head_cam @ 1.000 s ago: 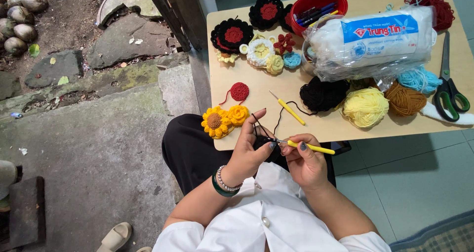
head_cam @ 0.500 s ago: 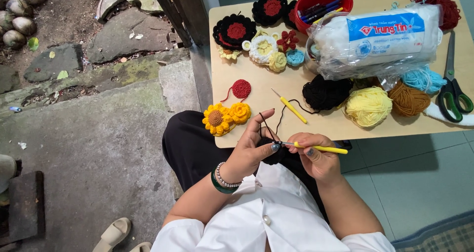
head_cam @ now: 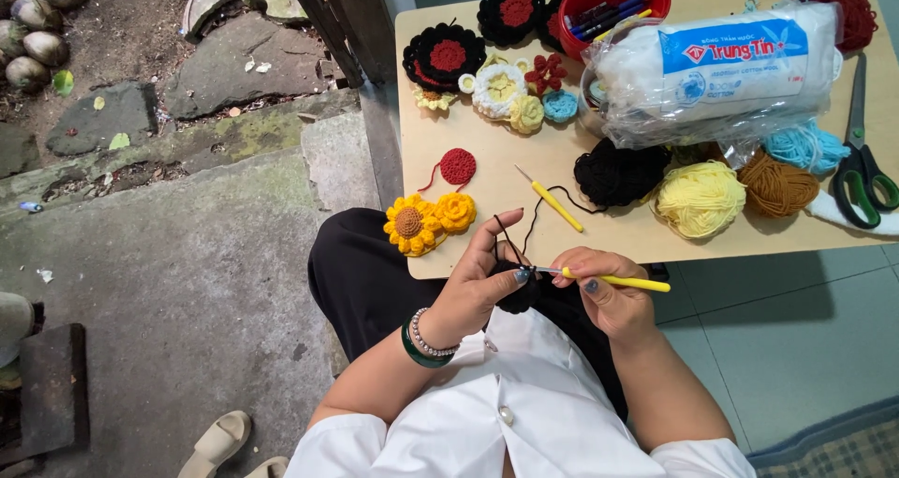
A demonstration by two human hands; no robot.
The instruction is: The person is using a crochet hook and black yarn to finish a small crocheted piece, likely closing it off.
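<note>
My right hand (head_cam: pixel 604 295) grips a yellow-handled crochet hook (head_cam: pixel 618 280) with its metal tip pointing left. My left hand (head_cam: pixel 478 286) pinches a small black crochet piece (head_cam: pixel 517 293) at the hook's tip, with black yarn looped over its raised fingers. The yarn strand runs up to a black yarn ball (head_cam: pixel 618 174) on the wooden table (head_cam: pixel 562 230). Both hands work just below the table's front edge, above my lap. A second yellow crochet hook (head_cam: pixel 552 202) lies on the table near the strand.
On the table are yellow crochet flowers (head_cam: pixel 426 220), a red disc (head_cam: pixel 457 166), black-and-red flowers (head_cam: pixel 445 57), a red tub of pens (head_cam: pixel 613 5), a bagged white stuffing roll (head_cam: pixel 721 66), yellow (head_cam: pixel 700 197), brown (head_cam: pixel 777 183) and blue yarn balls, and green scissors (head_cam: pixel 866 174). Concrete ground lies left.
Both hands have stayed at the table's front edge. The hook's angle shifted slightly and the left fingers rose a little with the yarn.
</note>
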